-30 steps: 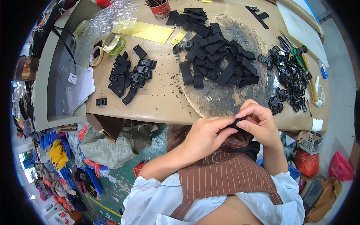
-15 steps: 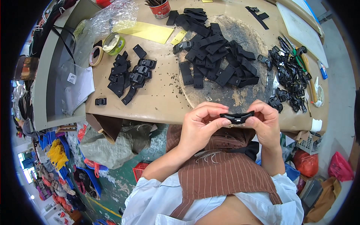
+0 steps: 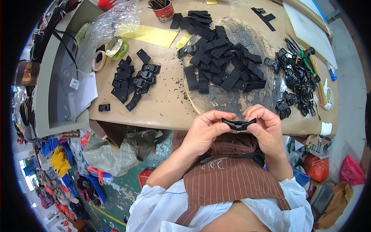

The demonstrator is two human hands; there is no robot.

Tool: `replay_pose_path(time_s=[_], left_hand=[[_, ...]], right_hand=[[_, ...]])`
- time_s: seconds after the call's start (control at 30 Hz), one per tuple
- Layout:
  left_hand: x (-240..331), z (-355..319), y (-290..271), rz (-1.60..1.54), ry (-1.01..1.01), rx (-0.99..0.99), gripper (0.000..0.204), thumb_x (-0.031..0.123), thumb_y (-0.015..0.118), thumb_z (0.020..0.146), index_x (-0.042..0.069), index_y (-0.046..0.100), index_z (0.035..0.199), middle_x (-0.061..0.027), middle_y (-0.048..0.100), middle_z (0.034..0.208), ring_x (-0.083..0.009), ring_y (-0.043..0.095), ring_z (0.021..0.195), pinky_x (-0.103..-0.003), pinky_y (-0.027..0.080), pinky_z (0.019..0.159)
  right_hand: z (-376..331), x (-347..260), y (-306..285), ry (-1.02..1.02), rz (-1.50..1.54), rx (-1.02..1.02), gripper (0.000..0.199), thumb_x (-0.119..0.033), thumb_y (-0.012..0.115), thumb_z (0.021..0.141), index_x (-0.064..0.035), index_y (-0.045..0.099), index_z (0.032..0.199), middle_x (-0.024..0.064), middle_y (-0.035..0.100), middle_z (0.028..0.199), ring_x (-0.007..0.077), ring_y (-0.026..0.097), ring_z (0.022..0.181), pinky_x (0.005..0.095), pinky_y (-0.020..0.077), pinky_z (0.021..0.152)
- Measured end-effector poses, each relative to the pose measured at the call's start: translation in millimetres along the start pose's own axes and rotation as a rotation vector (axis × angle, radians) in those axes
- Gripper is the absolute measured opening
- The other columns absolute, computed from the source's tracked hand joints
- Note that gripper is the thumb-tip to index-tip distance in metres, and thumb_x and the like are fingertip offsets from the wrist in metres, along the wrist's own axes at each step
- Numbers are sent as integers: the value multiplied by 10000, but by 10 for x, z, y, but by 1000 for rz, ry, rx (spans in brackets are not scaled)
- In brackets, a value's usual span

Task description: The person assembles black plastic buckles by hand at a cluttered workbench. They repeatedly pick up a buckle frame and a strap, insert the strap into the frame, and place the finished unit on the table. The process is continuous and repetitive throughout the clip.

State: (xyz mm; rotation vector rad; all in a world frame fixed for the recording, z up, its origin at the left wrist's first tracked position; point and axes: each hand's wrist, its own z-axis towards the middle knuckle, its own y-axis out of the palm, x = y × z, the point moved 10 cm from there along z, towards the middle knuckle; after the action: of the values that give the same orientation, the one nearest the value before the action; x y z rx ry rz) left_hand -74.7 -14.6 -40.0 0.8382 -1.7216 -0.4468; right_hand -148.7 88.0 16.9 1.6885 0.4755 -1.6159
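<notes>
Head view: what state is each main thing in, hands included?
Curved black strap piece: bowed, held at both ends
Left bare hand: pinching its left end
Right bare hand: pinching its right end
Flat black perforated straps: loosely heaped, overlapping
Round worn board: partly covered
Red cylindrical tin: upright, holding sticks
Round green tub: open
Clear plastic film: crumpled

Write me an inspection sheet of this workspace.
Surface: smooth tan bench top, dark specks scattered; round, worn, stained board.
Things: curved black piece, held; heaped flat black strips, mostly on the board.
Clutter: crumpled clear plastic wrap; flat yellow paper sheet; heaped black buckle-like parts at right.
Hands: left hand and right hand pinch opposite ends of the curved piece.
Cables: thin white looped cord at right; its use unclear.
Surroundings: grey-green sack, red plastic crate, lower left.
</notes>
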Motion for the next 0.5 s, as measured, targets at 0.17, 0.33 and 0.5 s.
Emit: replay_pose_path(time_s=[0.17,0.33,0.5], left_hand=[[-3,37,-77,-175,36,-10,169,78,621,855,6,569,999,-99,589,1015,-123,581,857,-250,465,818],[331,-12,-1,40,318,-66,103,60,606,847,41,549,929,-86,550,1048,-107,510,951,-253,412,843],[982,-49,-735,-36,418,131,179,38,585,863,24,559,1039,-117,591,1043,-119,588,846,-227,489,722]], right_hand=[[-40,188,60,79,153,57,169,-39,634,830,24,546,960,70,543,964,111,507,908,248,404,822],[-141,447,64,276,280,86,256,-53,643,825,12,536,1049,53,573,985,98,534,922,249,448,782],[-199,-159,-709,-18,-808,262,369,-54,676,742,-24,573,1096,81,571,1041,167,552,876,271,446,755]])
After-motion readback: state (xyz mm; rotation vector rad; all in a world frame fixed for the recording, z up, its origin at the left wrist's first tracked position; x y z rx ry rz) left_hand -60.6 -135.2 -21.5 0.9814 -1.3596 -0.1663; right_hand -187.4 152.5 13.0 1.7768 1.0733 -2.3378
